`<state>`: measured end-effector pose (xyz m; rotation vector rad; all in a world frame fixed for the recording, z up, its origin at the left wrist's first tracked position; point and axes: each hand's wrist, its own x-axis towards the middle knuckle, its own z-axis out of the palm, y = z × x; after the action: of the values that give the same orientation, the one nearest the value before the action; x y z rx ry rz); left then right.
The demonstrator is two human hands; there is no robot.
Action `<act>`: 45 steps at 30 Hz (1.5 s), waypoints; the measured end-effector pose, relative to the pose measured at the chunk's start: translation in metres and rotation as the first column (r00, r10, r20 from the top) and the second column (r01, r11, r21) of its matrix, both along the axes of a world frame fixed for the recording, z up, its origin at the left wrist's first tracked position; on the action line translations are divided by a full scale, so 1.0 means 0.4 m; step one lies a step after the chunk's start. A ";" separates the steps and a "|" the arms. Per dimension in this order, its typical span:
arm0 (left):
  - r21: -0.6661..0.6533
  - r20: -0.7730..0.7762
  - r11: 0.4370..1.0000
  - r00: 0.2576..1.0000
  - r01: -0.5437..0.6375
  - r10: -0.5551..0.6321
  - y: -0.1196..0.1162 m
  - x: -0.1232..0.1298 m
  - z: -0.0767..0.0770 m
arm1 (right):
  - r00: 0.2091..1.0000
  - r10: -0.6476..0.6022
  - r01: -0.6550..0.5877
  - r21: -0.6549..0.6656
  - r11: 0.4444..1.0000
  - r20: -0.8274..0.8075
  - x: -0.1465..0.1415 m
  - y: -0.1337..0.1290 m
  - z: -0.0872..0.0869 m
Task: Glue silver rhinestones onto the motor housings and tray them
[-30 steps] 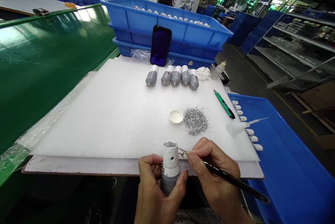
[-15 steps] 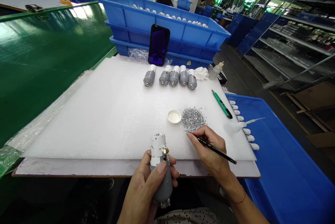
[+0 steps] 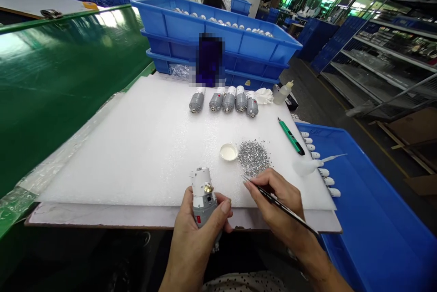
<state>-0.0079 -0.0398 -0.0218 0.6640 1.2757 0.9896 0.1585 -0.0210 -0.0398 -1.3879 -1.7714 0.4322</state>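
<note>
My left hand (image 3: pixel 201 237) is wrapped round a white-and-grey model spacecraft (image 3: pixel 201 187), white end up, with a gold part, a small dark square and a red mark showing. Its lower end is partly hidden by my fingers. In my right hand (image 3: pixel 282 201) is a pair of black tweezers (image 3: pixel 278 202), held like a pen, silver tip towards the left. That tip is beside the near edge of a heap of tiny silvery pieces (image 3: pixel 253 157); whether it grips one is too small to tell. A small white dish (image 3: pixel 228 152) sits left of the heap.
Several similar models (image 3: pixel 228 100) stand at the back of the white foam sheet (image 3: pixel 136 146). A green craft knife (image 3: pixel 291 136) and a squeeze bottle (image 3: pixel 282 93) lie to the right. Blue crates (image 3: pixel 218 32) are stacked behind; a blue bin (image 3: pixel 372 205) is at right.
The model has turned in my left hand, bringing the red mark and dark square into view, and my thumb has shifted. My right hand has moved slightly right with the tweezers.
</note>
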 end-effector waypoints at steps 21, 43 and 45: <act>-0.289 0.568 0.957 0.810 0.034 0.142 0.016 -0.018 0.011 | 0.960 0.259 -0.246 0.120 0.962 -0.106 -0.051 -0.055 0.107; -0.040 0.386 0.976 0.904 0.213 -0.182 0.031 -0.056 0.007 | 0.934 0.225 -0.292 -0.231 0.928 -0.279 -0.033 -0.057 0.106; -0.016 0.362 0.969 0.905 0.246 -0.224 0.033 -0.060 0.007 | 0.920 0.214 -0.305 -0.256 0.917 -0.329 -0.034 -0.052 0.107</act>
<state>-0.0320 -0.0264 -0.0191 0.5447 0.8774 0.8224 0.1449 -0.0419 0.0032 -1.2089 -1.6917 1.0421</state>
